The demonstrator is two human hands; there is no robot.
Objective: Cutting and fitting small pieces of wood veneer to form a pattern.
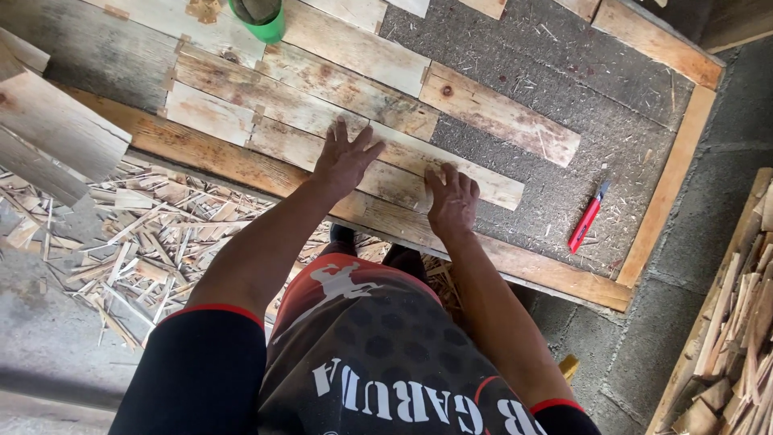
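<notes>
Wooden plank [451, 165] under both hands' fingers [354, 138]

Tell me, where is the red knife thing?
In the head view, the red utility knife lies on the grey board, to the right of the right hand, between the wooden planks and the frame's right edge.

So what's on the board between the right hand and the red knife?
In the head view, nothing solid: past the end of the plank under the right hand lies only bare grey board strewn with sawdust and splinters, up to the red knife.
</notes>
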